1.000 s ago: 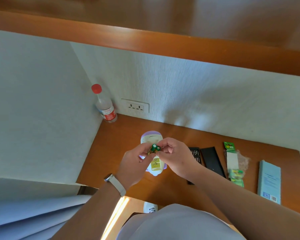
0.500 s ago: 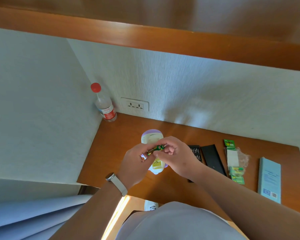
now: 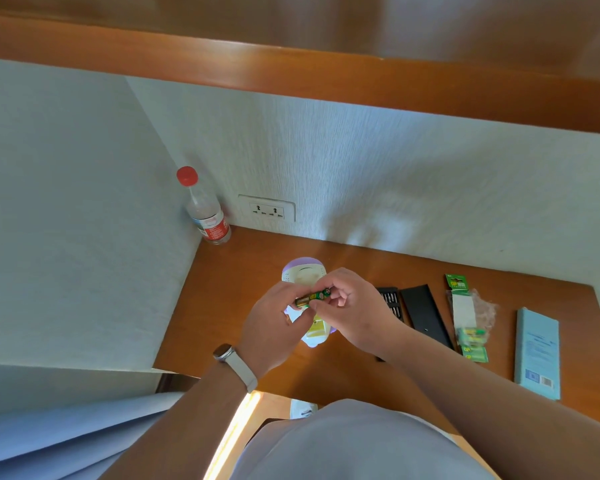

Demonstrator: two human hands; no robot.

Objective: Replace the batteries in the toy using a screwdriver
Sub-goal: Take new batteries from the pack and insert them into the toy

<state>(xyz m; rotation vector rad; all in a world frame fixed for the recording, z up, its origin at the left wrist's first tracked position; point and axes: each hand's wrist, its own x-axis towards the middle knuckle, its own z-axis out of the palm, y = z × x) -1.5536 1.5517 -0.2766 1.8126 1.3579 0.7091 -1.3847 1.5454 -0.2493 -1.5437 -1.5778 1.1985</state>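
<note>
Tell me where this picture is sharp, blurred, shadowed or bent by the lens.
Head view: soft shadows mottle the wall; a sun streak lies below the desk edge; the wide lens bows the wooden shelf; the battery pack at right is smeared; the batteries pinched between the left hand and right hand look fairly sharp.

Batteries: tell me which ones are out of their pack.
The green batteries pinched between the left hand and right hand; the others lie in the green pack on the desk.
</note>
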